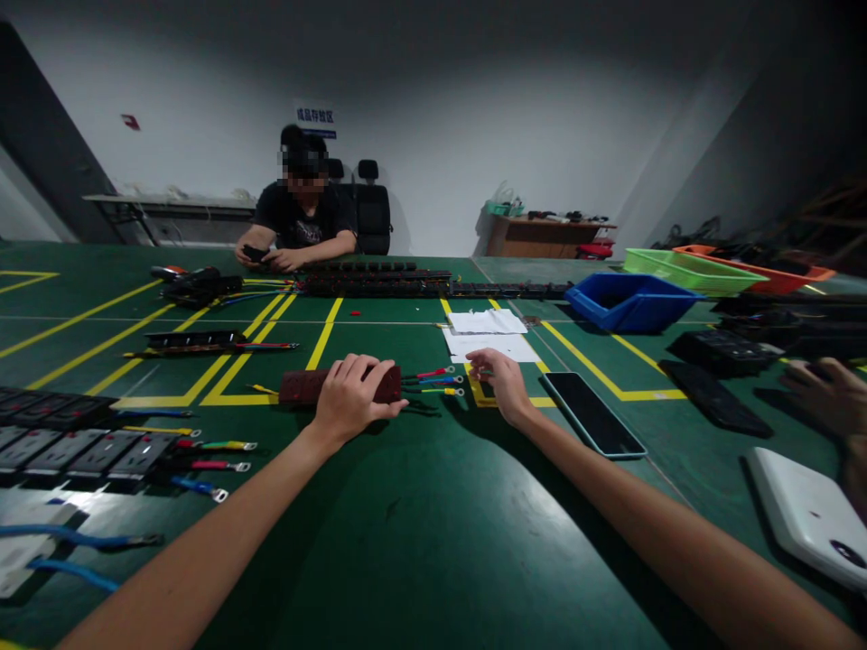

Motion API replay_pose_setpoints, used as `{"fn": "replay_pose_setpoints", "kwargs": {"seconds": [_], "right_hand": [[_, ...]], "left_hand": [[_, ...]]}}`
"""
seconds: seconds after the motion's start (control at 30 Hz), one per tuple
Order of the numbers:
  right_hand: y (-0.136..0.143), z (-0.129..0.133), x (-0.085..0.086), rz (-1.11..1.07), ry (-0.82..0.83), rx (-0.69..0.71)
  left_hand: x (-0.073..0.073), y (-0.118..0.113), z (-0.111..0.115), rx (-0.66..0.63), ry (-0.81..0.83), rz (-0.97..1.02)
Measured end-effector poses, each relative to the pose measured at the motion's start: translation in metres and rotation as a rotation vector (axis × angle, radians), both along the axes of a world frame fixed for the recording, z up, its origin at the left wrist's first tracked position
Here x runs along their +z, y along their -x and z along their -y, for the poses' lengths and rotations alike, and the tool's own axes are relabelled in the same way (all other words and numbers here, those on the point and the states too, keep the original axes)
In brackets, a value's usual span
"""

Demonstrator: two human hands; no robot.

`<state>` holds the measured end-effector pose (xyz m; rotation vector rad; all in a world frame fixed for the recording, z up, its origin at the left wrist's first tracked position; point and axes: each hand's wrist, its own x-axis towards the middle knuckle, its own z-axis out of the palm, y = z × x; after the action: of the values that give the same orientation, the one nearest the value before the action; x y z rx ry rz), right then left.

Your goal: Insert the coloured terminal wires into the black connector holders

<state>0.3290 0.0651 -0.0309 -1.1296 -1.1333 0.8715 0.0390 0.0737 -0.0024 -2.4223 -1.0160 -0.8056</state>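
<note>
My left hand point(358, 390) lies over a dark red socket strip point(302, 388), its fingers wrapped across the top and the thumb along the near side. The palm and fingers hide the right half of the strip. From its right end come red, blue and yellow-green wires point(433, 381) tipped with metal ring terminals. A short yellow wire point(264, 390) sticks out at the left end. Just right of the terminals, my right hand point(502, 384) hovers with loosely bent fingers apart and nothing visible in them. White paper sheets point(491, 346) lie beyond it.
Black socket strips point(74, 451) with wires lie at left; a row of dark strips point(379, 282) runs across the back. A phone point(596, 415), a white device point(809, 515) and a blue bin point(629, 302) are at right. A co-worker point(304, 212) sits opposite; another person's hand point(830, 393) is far right.
</note>
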Motion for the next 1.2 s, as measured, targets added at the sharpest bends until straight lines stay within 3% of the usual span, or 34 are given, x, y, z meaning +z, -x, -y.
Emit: {"fn": "replay_pose_setpoints", "kwargs": {"seconds": [0.13,0.37,0.47,0.63,0.8,0.97,1.0,1.13,1.2], "right_hand": [[-0.007,-0.004,0.002,-0.153,0.058,-0.014],[-0.022,-0.004,0.017,-0.493,0.221,0.226],[-0.023,-0.004,0.022,-0.539,0.234,0.323],[-0.024,-0.005,0.025,-0.410,0.222,0.349],[-0.023,-0.008,0.021,-0.125,0.368,0.376],[-0.022,-0.006,0.025,0.079,0.254,0.215],[-0.023,-0.004,0.026,0.080,0.276,0.243],[-0.024,0.000,0.030,0.054,0.481,0.599],[-0.024,-0.001,0.030,0.064,0.311,0.425]], "left_hand": [[0.001,0.000,0.000,0.011,-0.009,-0.011],[0.003,-0.001,-0.001,0.008,-0.019,-0.021],[0.003,0.000,-0.001,0.001,-0.020,-0.022],[0.002,0.000,-0.002,-0.002,-0.012,-0.020],[0.003,0.000,-0.002,0.006,-0.013,-0.025],[0.003,-0.001,-0.002,-0.006,-0.004,0.000],[0.002,-0.001,-0.002,-0.006,-0.008,0.002],[0.002,0.000,-0.003,0.005,-0.033,-0.010],[0.001,0.000,-0.003,0.005,-0.036,-0.011]]}}
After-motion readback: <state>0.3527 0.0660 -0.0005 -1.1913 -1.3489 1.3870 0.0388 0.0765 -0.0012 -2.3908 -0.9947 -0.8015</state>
